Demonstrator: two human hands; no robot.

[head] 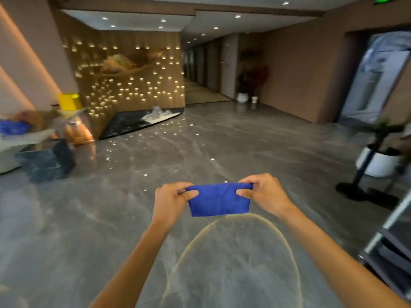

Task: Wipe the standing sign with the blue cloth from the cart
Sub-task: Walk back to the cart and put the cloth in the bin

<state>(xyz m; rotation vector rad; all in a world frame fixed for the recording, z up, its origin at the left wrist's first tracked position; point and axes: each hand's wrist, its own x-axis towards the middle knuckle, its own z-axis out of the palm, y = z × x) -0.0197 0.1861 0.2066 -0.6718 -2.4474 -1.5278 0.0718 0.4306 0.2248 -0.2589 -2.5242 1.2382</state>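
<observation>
Blue cloth (219, 200) already in hand, folded, held out over the marble floor (111, 218). Left hand (171, 202) and right hand (264, 194) pinch its top corners, thumbs in front, arms extended forward. Wiping not started. Black-based stand (364, 174), maybe the sign, far right; cart frame (391, 230) at right edge.

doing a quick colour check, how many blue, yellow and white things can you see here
Blue: 2, the blue cloth held between the left hand and right hand, and a blurred blue bundle
Yellow: 1, box
White: 3, plant pots
Total: 6
</observation>
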